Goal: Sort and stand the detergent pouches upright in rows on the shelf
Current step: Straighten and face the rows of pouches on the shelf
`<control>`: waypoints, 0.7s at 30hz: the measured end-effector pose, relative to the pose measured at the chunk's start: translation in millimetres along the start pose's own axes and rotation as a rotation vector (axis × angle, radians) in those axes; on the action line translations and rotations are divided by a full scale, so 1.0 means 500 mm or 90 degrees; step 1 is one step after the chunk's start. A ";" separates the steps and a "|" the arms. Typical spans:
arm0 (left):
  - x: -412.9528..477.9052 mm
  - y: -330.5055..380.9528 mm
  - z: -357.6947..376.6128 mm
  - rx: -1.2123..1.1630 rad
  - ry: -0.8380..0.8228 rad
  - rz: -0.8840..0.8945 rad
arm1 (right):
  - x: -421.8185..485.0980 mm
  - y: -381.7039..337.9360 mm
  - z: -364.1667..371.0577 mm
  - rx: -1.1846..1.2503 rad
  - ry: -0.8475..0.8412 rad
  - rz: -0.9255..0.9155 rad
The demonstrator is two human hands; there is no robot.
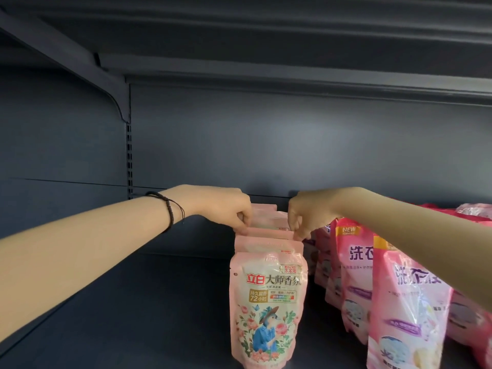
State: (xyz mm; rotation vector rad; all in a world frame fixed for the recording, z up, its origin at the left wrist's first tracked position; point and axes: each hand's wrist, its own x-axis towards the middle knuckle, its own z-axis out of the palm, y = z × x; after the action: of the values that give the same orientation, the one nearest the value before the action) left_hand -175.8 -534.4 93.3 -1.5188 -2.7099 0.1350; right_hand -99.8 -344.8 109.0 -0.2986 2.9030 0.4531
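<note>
A pale pink detergent pouch (267, 310) printed with roses and a figure in a blue hat stands upright at the front of a dark grey shelf (133, 302), facing the viewer. Just to its right stand deeper pink pouches (404, 302) with white and purple lettering, one behind another and leaning slightly, partly hidden by the right forearm.

Behind the floral pouch, more pouches of the same pale pink stand in a single file running toward the back. Both arms reach in over the shelf to this row. The left hand (226, 209) and the right hand (308, 214) each have curled fingers pinching a top corner of one pouch in the row (269, 231), a couple of places behind the front one. The hands hold its top edge between them. A dark braided bracelet (170, 209) circles the left wrist.

A few more pale pouch tops (266, 213) show beyond the hands. Behind them rises the plain grey back panel (266, 142), with a slotted upright and a bracket (114, 94) carrying the upper shelf (292, 35).
</note>
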 end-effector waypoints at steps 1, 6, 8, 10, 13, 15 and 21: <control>0.001 0.000 -0.002 -0.002 -0.007 0.003 | -0.001 0.002 -0.003 0.000 -0.010 0.005; 0.007 -0.009 -0.037 0.018 -0.013 -0.016 | -0.007 0.022 -0.051 0.016 0.025 0.011; 0.014 -0.016 -0.052 0.091 0.008 -0.023 | 0.000 0.034 -0.072 0.008 0.087 0.022; 0.027 -0.022 -0.056 0.186 0.041 -0.012 | 0.018 0.039 -0.081 -0.041 0.120 0.032; 0.061 -0.038 -0.043 0.277 0.105 0.023 | 0.065 0.048 -0.075 -0.092 0.119 0.037; 0.087 -0.053 -0.030 0.283 0.134 0.024 | 0.104 0.058 -0.065 -0.092 0.090 0.045; 0.130 -0.094 0.007 0.269 0.113 -0.016 | 0.166 0.068 -0.034 -0.084 -0.003 0.059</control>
State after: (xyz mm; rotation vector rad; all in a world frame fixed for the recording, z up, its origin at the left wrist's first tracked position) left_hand -249.9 -503.8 93.2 -1.3044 -2.3655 0.5102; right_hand -189.8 -332.6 116.4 -0.1829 2.8967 0.6613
